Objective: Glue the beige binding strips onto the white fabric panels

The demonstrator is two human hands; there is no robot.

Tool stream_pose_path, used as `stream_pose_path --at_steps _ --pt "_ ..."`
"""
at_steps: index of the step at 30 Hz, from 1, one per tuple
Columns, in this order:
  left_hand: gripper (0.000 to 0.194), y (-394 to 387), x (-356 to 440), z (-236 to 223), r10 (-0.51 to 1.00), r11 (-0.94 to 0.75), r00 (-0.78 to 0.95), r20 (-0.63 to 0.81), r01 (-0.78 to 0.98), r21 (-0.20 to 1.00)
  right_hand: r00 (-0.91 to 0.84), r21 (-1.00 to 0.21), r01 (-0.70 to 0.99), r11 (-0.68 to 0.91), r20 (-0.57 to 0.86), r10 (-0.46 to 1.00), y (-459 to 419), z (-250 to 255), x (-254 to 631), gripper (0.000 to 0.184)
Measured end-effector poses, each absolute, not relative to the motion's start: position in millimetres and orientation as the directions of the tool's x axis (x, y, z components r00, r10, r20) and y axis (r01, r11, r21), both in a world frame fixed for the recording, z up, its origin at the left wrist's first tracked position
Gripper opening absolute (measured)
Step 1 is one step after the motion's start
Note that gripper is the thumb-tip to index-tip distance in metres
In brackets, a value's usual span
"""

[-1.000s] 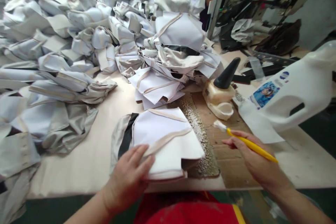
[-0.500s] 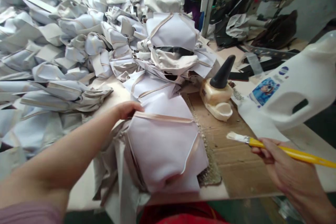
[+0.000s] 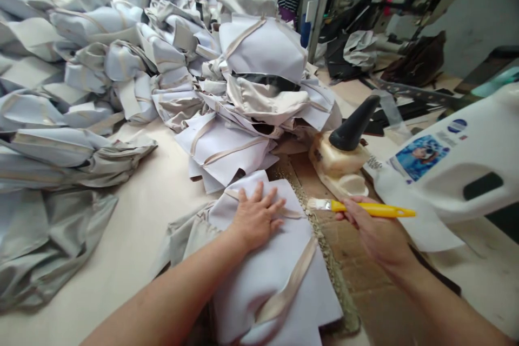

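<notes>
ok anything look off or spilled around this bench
A gritty crust, probably dried glue, runs along the cardboard edge beside the white fabric panel under the left hand; it looks like spilled build-up.

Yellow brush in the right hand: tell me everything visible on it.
The flat brush has a long, slim yellow handle, plastic by its look, and a short whitish bristle head, apparently damp or coated. It lies roughly level, bristles pointing left. The right hand grips it partway along the handle. The bristles hang above the cardboard, apparently touching nothing.
</notes>
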State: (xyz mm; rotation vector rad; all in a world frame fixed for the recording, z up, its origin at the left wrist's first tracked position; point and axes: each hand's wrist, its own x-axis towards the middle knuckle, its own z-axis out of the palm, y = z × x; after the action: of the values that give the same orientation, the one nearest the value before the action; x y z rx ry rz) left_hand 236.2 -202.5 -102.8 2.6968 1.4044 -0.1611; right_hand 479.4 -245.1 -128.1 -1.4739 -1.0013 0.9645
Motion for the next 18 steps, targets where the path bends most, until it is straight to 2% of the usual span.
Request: stream_pose_path --at_steps 5,12,18 --pt "0.046 -194 242 -120 0.782 -0.579 0.589 -0.203 0.808 0.113 0.136 -0.941 0.304 -0.150 -0.113 0.984 -205 -141 453 0.027" --pt "0.046 -191 241 -121 0.790 -0.563 0.584 -0.188 0.812 0.157 0.196 -0.926 0.354 -0.133 -0.066 0.978 -144 -155 421 0.024" --pt "0.046 -193 239 -128 0.794 -0.557 0.586 -0.165 0.808 0.191 0.152 -0.866 0.459 -0.200 -0.146 0.978 -178 -144 440 0.022"
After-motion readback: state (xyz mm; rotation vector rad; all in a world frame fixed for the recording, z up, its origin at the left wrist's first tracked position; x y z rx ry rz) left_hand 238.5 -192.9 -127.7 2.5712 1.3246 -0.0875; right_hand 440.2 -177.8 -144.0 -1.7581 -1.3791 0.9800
